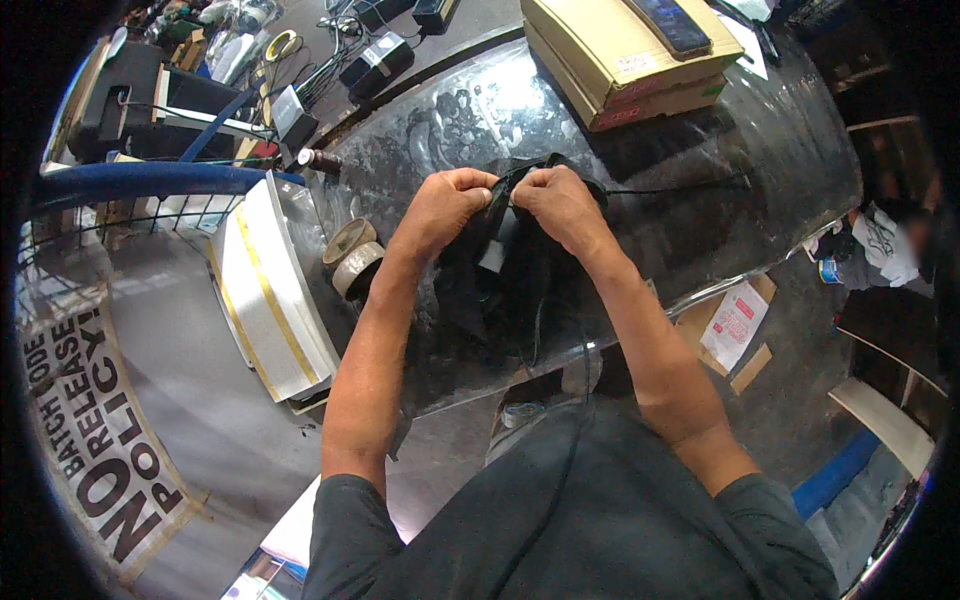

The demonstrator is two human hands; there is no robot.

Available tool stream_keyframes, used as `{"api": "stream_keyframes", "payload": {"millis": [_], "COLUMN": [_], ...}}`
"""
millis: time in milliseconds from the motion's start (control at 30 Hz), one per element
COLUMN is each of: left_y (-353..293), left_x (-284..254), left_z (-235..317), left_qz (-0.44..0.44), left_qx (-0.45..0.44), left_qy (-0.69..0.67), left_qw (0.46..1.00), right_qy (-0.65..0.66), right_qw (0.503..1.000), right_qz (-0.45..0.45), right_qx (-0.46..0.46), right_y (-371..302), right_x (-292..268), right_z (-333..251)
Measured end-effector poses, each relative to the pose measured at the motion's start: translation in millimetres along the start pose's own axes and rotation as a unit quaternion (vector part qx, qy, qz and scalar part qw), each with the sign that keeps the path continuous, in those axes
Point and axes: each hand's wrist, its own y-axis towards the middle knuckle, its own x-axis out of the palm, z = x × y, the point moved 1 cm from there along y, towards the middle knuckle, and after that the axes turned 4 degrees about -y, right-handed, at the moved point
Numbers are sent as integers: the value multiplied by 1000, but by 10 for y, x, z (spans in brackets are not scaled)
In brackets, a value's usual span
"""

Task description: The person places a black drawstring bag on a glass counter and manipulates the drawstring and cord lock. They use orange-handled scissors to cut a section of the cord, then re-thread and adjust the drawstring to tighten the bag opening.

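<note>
My left hand [449, 210] and my right hand [562, 206] meet over the middle of the dark, shiny table [440, 130]. Fingers and thumb of each are pinched on a limp black fabric piece [508, 205], which has strap-like edges. A small pale tag or patch [492, 256] shows on the dark material below the hands. Against the black table top, the outline of the lower fabric is hard to make out. A thin black cord [660, 190] runs to the right from near my right hand.
Left of my left forearm lie two tape rolls [358, 272] and a white panel with yellow strips [268, 290]. Behind them are a small brown bottle [322, 160] and black power adapters [376, 66]. A cardboard box [620, 85] carrying a phone [676, 24] stands far right.
</note>
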Motion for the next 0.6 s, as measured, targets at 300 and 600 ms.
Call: {"api": "stream_keyframes", "payload": {"millis": [300,600], "left_y": [2,54], "left_x": [100,154], "left_z": [12,-28], "left_qz": [17,62], "left_qx": [-36,47], "left_qy": [-25,56], "left_qw": [999,995], "right_qy": [-16,7], "right_qw": [998,999], "right_qz": [43,36], "right_qx": [-44,-28], "right_y": [48,60], "right_x": [78,120], "right_z": [107,118]}}
